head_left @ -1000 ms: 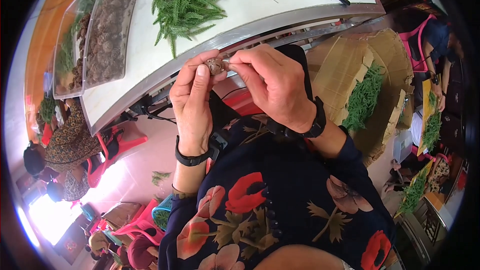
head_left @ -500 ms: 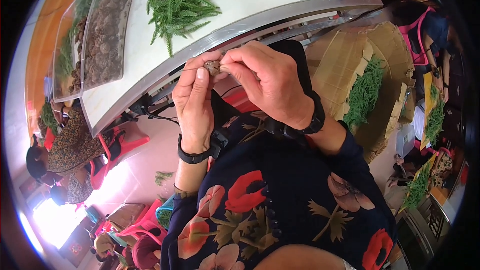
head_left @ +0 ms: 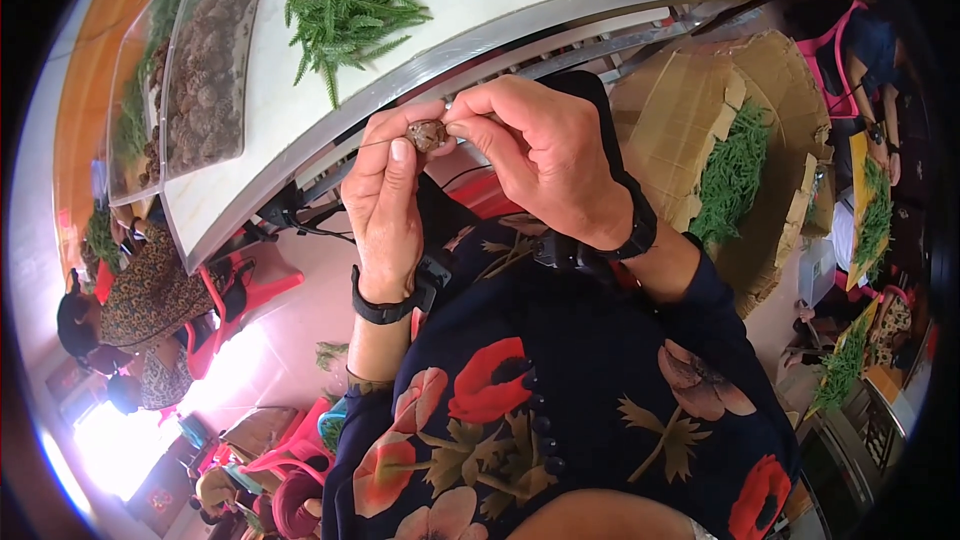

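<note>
Both hands stay pinched on small brown cone [head_left: 428, 133], left hand [head_left: 385, 202] and right hand [head_left: 545, 160] now slightly lower off the bench [head_left: 500, 2], thin wire still being worked in

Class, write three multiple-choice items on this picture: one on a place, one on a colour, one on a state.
1. Where does the heap of green sprigs lie?
A. on the white table
B. in the person's lap
C. in the clear tray

2. What colour are both wristbands?
A. white
B. black
C. red

3. How is the small brown cone held?
A. lying loose on the table
B. pinched between the left hand and right hand
C. resting in an open palm

Answers: 1 A, sprigs rest on the tabletop; 2 B, both bands look black; 3 B, fingertips of both hands grip it.
</note>
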A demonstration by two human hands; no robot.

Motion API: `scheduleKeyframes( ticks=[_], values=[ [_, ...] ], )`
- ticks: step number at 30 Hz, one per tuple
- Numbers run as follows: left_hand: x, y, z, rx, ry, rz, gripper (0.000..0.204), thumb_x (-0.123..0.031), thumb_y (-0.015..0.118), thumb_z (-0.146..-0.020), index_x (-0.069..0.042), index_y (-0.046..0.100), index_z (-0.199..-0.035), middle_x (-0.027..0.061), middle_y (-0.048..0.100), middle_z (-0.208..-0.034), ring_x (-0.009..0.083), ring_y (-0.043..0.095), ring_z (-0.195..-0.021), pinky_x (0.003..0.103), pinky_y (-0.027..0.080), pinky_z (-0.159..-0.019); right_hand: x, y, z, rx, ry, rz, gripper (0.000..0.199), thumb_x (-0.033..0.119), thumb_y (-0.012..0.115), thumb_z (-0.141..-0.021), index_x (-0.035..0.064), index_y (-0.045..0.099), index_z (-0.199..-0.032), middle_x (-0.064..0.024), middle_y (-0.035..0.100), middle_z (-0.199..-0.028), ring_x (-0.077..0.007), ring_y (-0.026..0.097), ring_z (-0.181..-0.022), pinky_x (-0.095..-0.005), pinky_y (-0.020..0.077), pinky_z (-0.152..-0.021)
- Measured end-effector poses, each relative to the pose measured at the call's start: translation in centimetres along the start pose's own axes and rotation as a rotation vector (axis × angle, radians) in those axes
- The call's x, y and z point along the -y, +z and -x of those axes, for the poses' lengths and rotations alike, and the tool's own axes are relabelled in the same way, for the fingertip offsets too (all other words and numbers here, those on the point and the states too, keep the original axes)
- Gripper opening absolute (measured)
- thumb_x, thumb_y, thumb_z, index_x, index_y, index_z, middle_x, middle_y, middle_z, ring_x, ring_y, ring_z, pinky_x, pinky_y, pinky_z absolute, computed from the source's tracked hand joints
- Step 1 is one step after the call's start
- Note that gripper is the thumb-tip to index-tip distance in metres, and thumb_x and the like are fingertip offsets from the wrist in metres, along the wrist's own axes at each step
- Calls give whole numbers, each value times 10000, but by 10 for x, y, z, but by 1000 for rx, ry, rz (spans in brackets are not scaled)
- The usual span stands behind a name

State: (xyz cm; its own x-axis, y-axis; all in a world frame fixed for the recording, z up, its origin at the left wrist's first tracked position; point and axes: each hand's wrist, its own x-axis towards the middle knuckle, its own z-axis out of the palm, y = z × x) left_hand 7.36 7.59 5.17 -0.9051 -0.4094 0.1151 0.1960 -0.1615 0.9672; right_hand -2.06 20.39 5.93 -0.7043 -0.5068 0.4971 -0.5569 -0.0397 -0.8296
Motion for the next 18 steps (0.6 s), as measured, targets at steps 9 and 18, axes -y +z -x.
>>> scheduleKeyframes(
  ticks=[9, 18],
  values=[
    [4, -1, 2, 33, 5, -107, 280, -149, 441, -997, 41, 575, -1152, 91, 566, -1079, 141, 555, -909, 279, 455, -856, -3, -5, 4, 46, 30, -90, 65, -28, 624, -842, -2, 630, -901, -81, 649, -750, -125, 634, -666, -227, 491, -594],
    [5, 3, 3, -29, -74, 99, 264, -164, 452, -997, 32, 551, -1144, 96, 595, -1057, 150, 573, -944, 287, 457, -877, -14, -17, -4, 199, 211, -273, 77, -9, 608, -872, 0, 641, -941, -36, 627, -743, -78, 582, -652, -196, 461, -590]
  ],
)
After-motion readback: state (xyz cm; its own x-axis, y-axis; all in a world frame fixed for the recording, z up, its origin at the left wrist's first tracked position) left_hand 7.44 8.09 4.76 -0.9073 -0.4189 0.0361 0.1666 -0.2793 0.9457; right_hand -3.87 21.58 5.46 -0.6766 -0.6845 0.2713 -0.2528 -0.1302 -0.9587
